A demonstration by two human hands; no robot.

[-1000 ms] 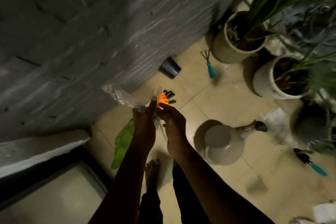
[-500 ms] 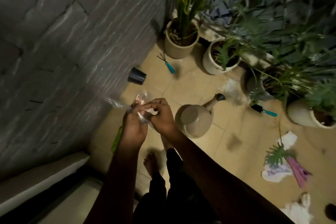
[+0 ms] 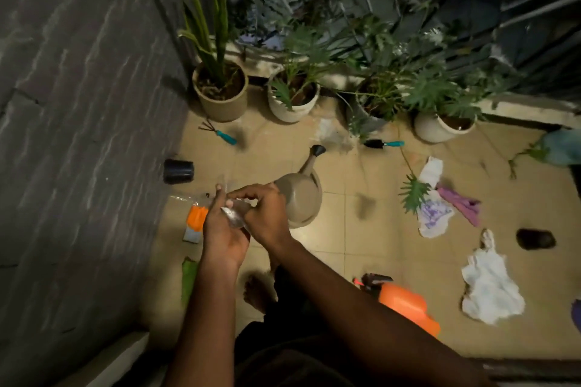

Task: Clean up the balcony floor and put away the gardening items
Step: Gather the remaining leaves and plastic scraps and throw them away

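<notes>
While I have the left hand [image 3: 220, 231] curled round a scrunched wad of clear plastic [image 3: 234, 217] and the right hand [image 3: 267, 217] pinching its top edge with bent fingertips, both held above the floor just on the wall side of the watering can [image 3: 300, 203], I would call the job barely begun — this one scrap of litter is the only thing off the tiles. Right beside the can, towards the wall, an orange glove [image 3: 196, 218] lies flat with a long green leaf [image 3: 188, 280] nearer my feet, and a small black pot [image 3: 178, 170] is tipped on its side a little beyond. Past the can's spout, near the row of potted plants [image 3: 294, 110], the hand rake [image 3: 220, 132] and the trowel [image 3: 383, 143] lie loose on the floor, well apart from each other. On the can's far side from the wall the mess is thickest: a cut leaf [image 3: 413, 193] against a white cloth [image 3: 435, 218], a purple rag [image 3: 462, 206] beside it, a second white rag [image 3: 490, 289] further out, and a dark object [image 3: 536, 239] I cannot make out. An orange sprayer [image 3: 405, 305] sits near my legs on that same side. So what is left, as I judge it — bin the plastic and leaves, gather the cloths, then collect can, sprayer, glove, pot and both tools; where they go is not in view
</notes>
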